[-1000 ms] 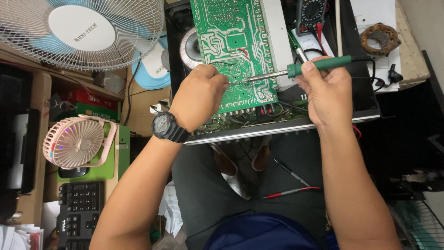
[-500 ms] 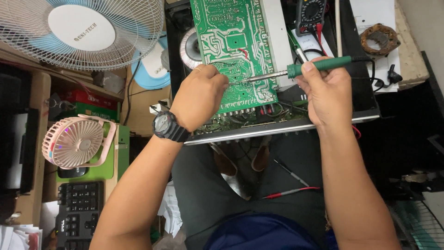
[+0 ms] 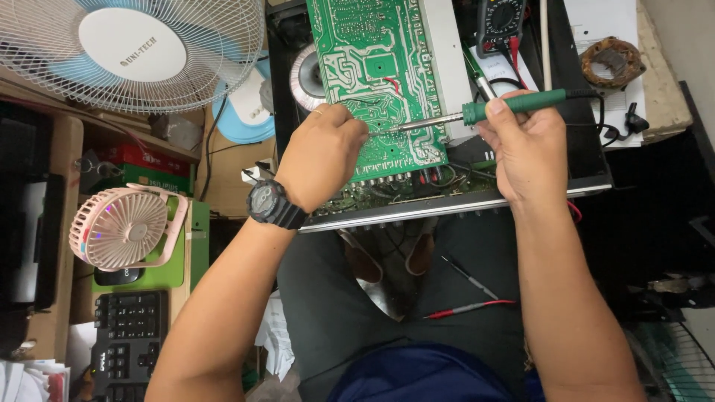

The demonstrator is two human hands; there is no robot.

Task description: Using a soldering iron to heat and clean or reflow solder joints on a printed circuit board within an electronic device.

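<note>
Gripping a green-handled soldering iron [image 3: 514, 104], the right hand [image 3: 525, 152] aims its tip toward nine o'clock at the green circuit board [image 3: 372, 67]; the left hand [image 3: 320, 156], fingers curled, steadies the board. Light, brief tip contact looks wise.

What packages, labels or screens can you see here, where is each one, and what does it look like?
Fan badge: top left, round white disc with grey lettering, behind the wire grille.
Boxes: left shelf under the fan, flat, one red above one green.
Multimeter: top edge, right of the green board, dark with a round dial; no screen shows.
Paper: top right, white printed sheet.
</note>
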